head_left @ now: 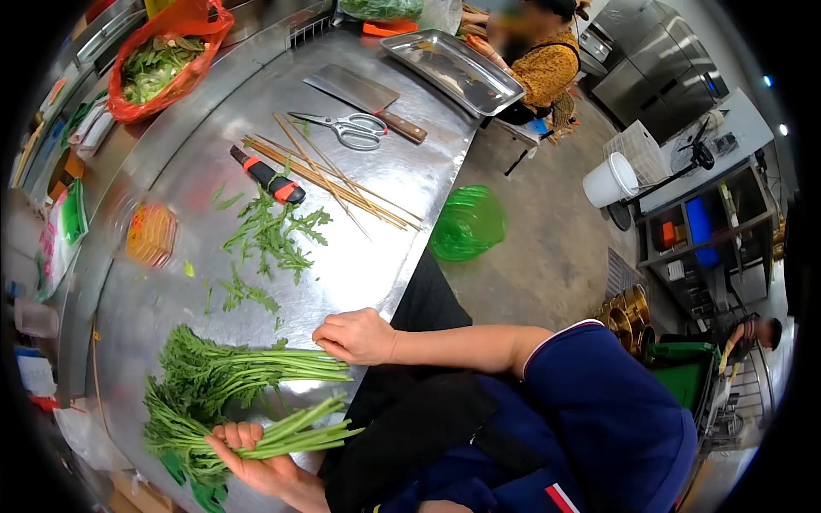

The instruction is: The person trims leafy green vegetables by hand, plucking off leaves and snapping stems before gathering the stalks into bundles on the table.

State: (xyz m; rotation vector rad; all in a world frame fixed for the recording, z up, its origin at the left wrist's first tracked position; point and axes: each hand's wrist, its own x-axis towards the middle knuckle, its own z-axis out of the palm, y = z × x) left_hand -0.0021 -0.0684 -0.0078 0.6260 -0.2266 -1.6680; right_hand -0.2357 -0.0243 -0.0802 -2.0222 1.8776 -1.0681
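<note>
A bunch of leafy greens [201, 355] with feathery leaves and long stems lies along the near edge of the steel table. My left hand [248, 453] is wrapped round one thick group of stems [299, 427], whose ends point toward my body. At the stem ends of the other part of the bunch, my right hand [355, 336] is closed with its fingertips pinched on the stems. Its palm side is hidden. Loose leaf sprigs [269, 231] are scattered on the table beyond my right hand.
On the table [359, 205] lie a box cutter [267, 174], wooden skewers [325, 179], scissors [355, 132] and a cleaver [363, 94]. A metal tray [453, 73], a red bag [167, 64] of greens and a plastic container [150, 232] stand around. A green bag [468, 224] is beside the table; a co-worker [547, 60] is behind.
</note>
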